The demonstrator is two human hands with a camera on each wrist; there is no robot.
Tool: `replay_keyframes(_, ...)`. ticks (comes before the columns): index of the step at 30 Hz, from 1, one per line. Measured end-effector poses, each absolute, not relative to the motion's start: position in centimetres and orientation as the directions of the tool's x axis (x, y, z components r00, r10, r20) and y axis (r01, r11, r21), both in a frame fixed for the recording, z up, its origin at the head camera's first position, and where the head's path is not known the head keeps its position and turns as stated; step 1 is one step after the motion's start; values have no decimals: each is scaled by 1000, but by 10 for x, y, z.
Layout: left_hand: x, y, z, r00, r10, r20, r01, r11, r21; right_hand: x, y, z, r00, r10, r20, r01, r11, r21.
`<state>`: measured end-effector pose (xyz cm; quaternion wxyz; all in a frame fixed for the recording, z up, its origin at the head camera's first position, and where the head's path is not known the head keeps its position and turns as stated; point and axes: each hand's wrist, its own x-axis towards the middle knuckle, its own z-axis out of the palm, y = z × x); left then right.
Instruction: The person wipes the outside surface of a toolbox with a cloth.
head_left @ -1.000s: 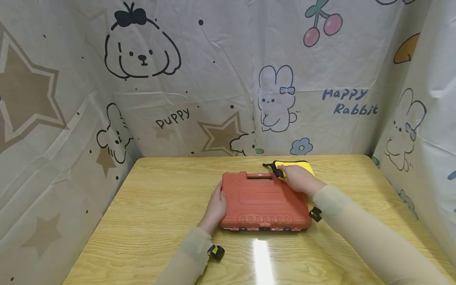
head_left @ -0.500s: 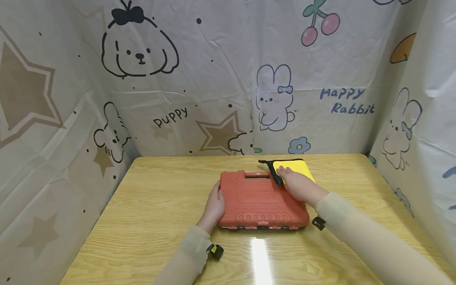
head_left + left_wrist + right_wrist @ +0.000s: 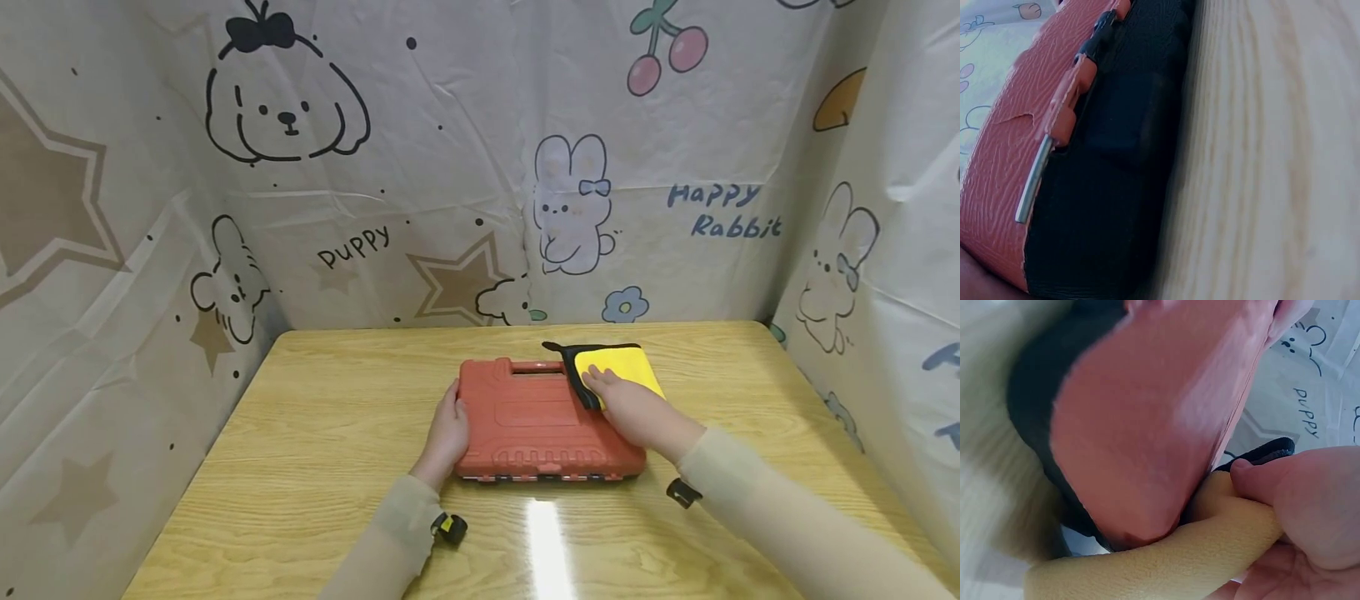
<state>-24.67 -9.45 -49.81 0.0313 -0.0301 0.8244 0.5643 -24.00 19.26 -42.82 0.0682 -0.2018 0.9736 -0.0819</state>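
Observation:
A red tool case lies flat on the wooden table, handle toward the back. Its black lower half and a metal hinge pin show in the left wrist view. My left hand grips the case's left side, thumb at the top edge. My right hand is on a yellow cloth with black edging, over the case's back right corner. In the right wrist view the thumb holds a fold of the cloth against the hand. The cloth drapes past the case's right edge.
The wooden table extends around the case on every side. Printed fabric walls enclose its back, left and right. A black strap piece hangs at each sleeve cuff.
My right hand has drawn the cloth a little toward the front, spreading it flatter over the case's corner. The left hand keeps its grip on the case. The head view has shifted slightly.

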Motion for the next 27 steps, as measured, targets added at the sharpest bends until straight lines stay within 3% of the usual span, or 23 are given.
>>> replay_keyframes(17, -248, -96, -501, -996, -20, -81, -83, 360, 929, -174, 202, -432, -827, -562, -9, -560, 826, -68)
replay_keyframes(27, -249, -96, -502, -995, -23, -92, -94, 351, 932, -143, 210, -435, -857, -515, -10, -501, 839, -212)
